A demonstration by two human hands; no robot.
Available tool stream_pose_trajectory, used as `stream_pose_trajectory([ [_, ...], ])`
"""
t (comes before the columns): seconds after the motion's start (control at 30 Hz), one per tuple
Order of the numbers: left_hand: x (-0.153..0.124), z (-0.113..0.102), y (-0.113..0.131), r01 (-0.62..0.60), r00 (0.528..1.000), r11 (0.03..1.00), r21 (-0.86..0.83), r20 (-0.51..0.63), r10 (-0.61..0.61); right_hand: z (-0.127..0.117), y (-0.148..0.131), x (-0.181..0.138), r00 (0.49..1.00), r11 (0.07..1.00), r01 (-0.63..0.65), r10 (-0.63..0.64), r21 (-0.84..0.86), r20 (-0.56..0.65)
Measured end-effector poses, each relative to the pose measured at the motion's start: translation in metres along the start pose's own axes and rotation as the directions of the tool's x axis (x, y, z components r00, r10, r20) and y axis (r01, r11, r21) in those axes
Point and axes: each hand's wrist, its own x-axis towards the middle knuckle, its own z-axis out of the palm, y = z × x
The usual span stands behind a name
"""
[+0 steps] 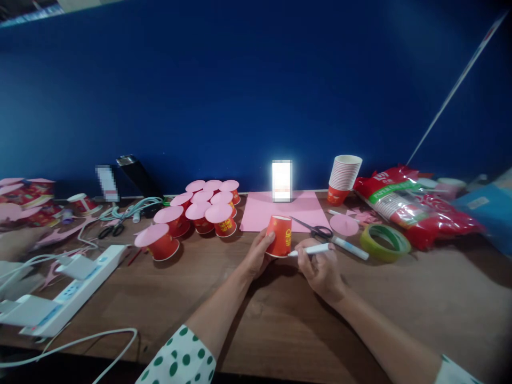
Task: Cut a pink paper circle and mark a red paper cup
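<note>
My left hand (258, 255) is closed around a red paper cup (280, 234) that stands upside down on the wooden table (280, 320). My right hand (320, 269) grips a white pen-like tube (310, 249) with its tip touching the cup's lower rim. Just behind lie black-handled scissors (318, 229), a pink paper circle (344, 225) and a sheet of pink paper (260, 210).
Several upturned red cups topped with pink discs (200, 213) stand to the left. A stack of cups (344, 178), a red cup package (412, 210), a green tape roll (384, 242) and a second white tube (352, 248) lie right. A white power strip (68, 293) with cables lies front left.
</note>
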Motion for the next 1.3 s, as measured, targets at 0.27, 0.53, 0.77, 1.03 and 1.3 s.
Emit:
stream_pose_trajectory([
  [0.27, 0.0013, -0.0035, -0.0027, -0.016, 1.000, 0.999, 0.034, 0.007, 0.016, 0.0023, 0.0015, -0.0014, 0.999, 1.000, 0.021, -0.021, 0.000, -0.024],
  [0.53, 0.0018, -0.0048, -0.0033, -0.020, 1.000, 0.998, 0.055, 0.011, 0.019, 0.0045, 0.0039, -0.0041, 0.998, 0.999, 0.041, -0.042, -0.016, -0.053],
  [0.77, 0.0020, -0.0042, -0.0032, -0.017, 1.000, 0.999, 0.036, 0.012, 0.017, 0.0019, 0.0038, -0.0013, 0.997, 0.999, 0.026, -0.024, 0.028, -0.071],
  [1.03, 0.0016, -0.0036, -0.0030, 0.012, 1.000, 1.000, 0.021, 0.026, -0.012, 0.0019, 0.0032, -0.0007, 0.997, 0.999, 0.011, -0.008, 0.034, -0.082],
  [1.3, 0.0021, -0.0048, -0.0041, 0.004, 0.999, 1.000, 0.021, 0.032, -0.005, 0.0027, 0.0056, -0.0030, 0.997, 0.999, 0.015, -0.012, 0.042, -0.074],
])
